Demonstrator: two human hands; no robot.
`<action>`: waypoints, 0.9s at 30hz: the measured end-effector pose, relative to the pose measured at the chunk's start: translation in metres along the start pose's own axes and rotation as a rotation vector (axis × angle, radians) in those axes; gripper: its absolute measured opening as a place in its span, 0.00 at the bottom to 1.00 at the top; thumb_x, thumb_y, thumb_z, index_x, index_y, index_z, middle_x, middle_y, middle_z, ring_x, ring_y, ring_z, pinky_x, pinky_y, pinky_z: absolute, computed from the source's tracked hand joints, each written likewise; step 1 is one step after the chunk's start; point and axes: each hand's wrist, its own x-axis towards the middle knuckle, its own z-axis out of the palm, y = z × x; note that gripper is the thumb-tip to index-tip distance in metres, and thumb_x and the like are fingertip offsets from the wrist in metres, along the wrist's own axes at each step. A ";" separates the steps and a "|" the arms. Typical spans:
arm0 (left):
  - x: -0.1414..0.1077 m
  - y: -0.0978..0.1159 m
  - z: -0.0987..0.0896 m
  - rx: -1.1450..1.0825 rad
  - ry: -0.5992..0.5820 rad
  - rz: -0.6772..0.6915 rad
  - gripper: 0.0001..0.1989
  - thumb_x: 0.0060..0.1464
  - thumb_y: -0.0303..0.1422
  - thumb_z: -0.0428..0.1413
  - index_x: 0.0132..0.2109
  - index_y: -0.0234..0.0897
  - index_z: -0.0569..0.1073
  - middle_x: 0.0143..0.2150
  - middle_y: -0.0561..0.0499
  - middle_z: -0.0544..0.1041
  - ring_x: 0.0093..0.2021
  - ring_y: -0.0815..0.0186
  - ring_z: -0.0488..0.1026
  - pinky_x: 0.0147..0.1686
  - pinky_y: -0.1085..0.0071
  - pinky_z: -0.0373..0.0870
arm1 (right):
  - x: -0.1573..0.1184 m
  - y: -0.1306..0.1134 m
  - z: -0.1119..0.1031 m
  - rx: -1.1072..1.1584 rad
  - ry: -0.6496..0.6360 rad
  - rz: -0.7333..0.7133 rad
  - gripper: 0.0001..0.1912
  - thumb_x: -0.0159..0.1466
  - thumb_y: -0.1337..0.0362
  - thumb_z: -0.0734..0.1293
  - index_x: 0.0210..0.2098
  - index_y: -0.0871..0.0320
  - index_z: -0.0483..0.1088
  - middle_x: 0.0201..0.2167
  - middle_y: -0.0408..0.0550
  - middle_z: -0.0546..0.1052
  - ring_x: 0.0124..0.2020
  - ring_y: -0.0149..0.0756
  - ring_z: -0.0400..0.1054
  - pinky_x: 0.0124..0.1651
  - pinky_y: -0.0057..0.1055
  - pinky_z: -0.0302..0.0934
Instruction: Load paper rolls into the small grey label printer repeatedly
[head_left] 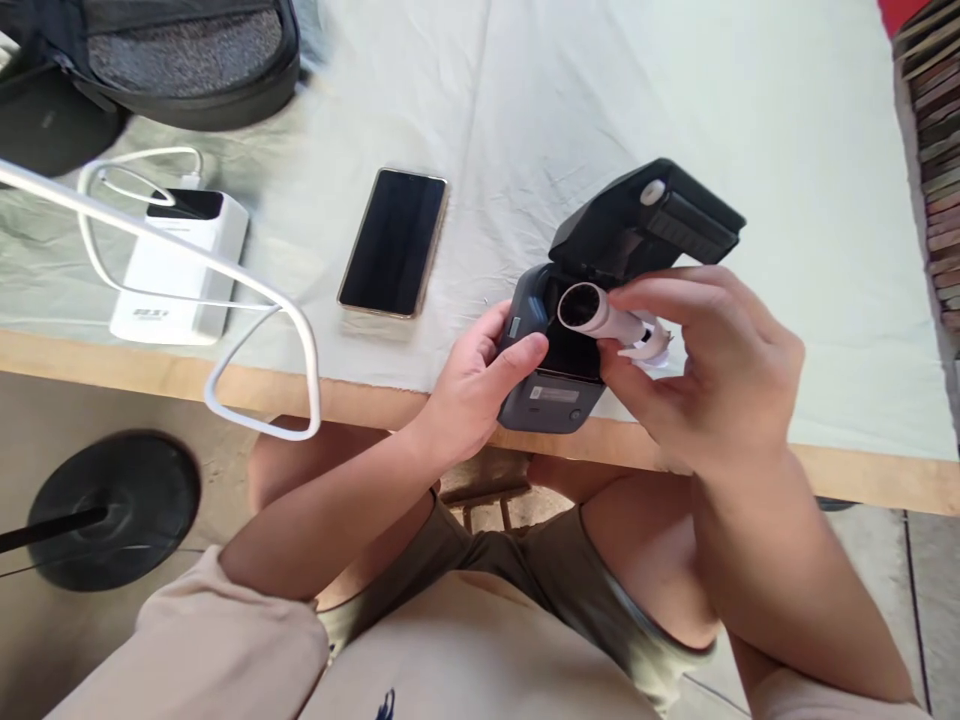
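In the head view, my left hand (pixel 480 385) grips the left side of a dark portable label printer (pixel 555 405), thumb on its near rim. The printer's black lid (pixel 645 225) is swung up, showing a roller on its edge. Between the thumb and fingers of my right hand (pixel 720 360) is a small white paper roll (pixel 600 312), held over the open compartment. Its hollow core faces the left, and a loose strip curls at its right end. How deep the roll sits in the compartment I cannot tell.
A smartphone (pixel 394 243) lies on the cloth-covered table (pixel 810 330), left of the printer. Farther left are a white power bank (pixel 176 270) and a looping white cable (pixel 300 330). A black padded case (pixel 187 60) occupies the far left corner. The wooden table edge (pixel 360 398) runs before my lap.
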 end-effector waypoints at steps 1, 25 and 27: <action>0.000 0.000 0.000 -0.001 -0.007 0.000 0.29 0.58 0.50 0.77 0.56 0.37 0.80 0.54 0.44 0.88 0.53 0.57 0.86 0.51 0.67 0.82 | 0.000 0.000 0.000 -0.003 -0.006 -0.003 0.19 0.72 0.71 0.71 0.54 0.40 0.80 0.51 0.47 0.86 0.49 0.48 0.85 0.48 0.48 0.84; 0.007 -0.002 0.003 0.053 -0.029 0.032 0.31 0.57 0.53 0.76 0.55 0.37 0.78 0.51 0.44 0.88 0.50 0.54 0.88 0.49 0.64 0.85 | -0.006 0.008 0.003 -0.176 -0.084 -0.098 0.17 0.72 0.72 0.70 0.57 0.47 0.75 0.50 0.45 0.90 0.46 0.44 0.85 0.46 0.41 0.71; 0.008 -0.003 0.001 0.062 -0.033 0.038 0.31 0.57 0.53 0.76 0.56 0.37 0.78 0.51 0.45 0.88 0.49 0.56 0.87 0.48 0.66 0.84 | -0.004 0.012 0.003 -0.131 -0.121 -0.128 0.17 0.71 0.71 0.70 0.56 0.49 0.75 0.48 0.44 0.89 0.45 0.43 0.85 0.46 0.40 0.73</action>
